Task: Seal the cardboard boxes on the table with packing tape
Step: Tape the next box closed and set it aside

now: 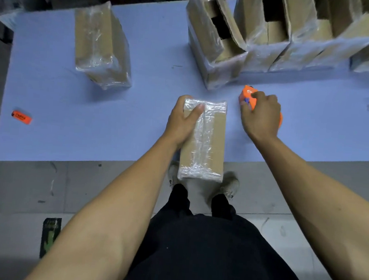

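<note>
Head view looks down on a pale blue bench (pixel 137 119) with a person's 2 bare arms reaching over it. Their left hand (pixel 183 123) grips the far left corner of a taped cardboard box (pixel 209 141), thumb laid across the glossy tape on top and fingers curled around the far edge. This box lies lengthwise at the near edge of the bench, its near end overhanging the edge above the person's shoes. Their right hand (pixel 260 115) is curled over an orange tape dispenser (pixel 248 95), which rests on the bench just right of that box; only the dispenser's front and a sliver behind the wrist show.

Farther back on the left stands another sealed box (pixel 100 46), wrapped in clear tape, well apart from the hands. At the far right a row of open boxes (pixel 263 36) stands with flaps up, the nearest one just beyond the dispenser. A small orange cutter (pixel 21 117) lies alone near the left edge of the bench.
</note>
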`<state>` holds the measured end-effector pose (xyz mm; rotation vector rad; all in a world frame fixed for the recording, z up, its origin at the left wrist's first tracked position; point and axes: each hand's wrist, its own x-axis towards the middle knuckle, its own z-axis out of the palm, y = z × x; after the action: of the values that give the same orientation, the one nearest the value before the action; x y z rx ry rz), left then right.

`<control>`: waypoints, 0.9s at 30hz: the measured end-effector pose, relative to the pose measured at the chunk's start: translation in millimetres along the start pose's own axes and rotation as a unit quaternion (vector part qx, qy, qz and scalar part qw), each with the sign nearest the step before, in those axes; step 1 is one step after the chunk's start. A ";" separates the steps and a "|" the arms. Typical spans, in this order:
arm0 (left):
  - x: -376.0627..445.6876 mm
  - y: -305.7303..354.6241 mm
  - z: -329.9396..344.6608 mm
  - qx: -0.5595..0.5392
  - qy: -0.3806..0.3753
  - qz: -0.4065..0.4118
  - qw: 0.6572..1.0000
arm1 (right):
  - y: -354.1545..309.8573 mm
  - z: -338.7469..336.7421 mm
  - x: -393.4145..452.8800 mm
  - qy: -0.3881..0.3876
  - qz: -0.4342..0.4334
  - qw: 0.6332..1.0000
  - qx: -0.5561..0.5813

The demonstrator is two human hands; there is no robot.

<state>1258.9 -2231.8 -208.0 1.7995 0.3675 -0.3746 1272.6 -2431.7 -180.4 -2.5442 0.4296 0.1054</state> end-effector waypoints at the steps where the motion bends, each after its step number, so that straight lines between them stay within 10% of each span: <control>1: 1.2 -1.2 -0.6 -0.001 -0.001 0.003 1.000 | 8.8 2.2 0.9 -0.025 0.035 0.998 -0.049; 6: 4.9 0.0 -3.8 0.005 -0.002 0.036 0.999 | 31.1 18.0 2.3 -0.131 0.021 0.990 -0.053; 15: 4.8 7.8 -1.1 0.055 0.038 0.103 0.992 | 20.7 -13.0 -1.0 0.025 0.058 0.995 0.072; 22: 4.3 32.9 -2.6 0.131 0.014 0.032 0.991 | -1.8 -47.3 -9.0 0.019 -0.116 0.993 -0.007; 27: 0.8 84.9 -7.6 0.065 0.128 0.128 0.981 | -19.4 -62.8 -9.6 0.013 -0.181 0.983 0.006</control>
<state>1297.1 -2245.5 -133.0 2.0006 0.2904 0.0161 1269.0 -2447.2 -115.9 -2.5687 -0.0287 -0.0661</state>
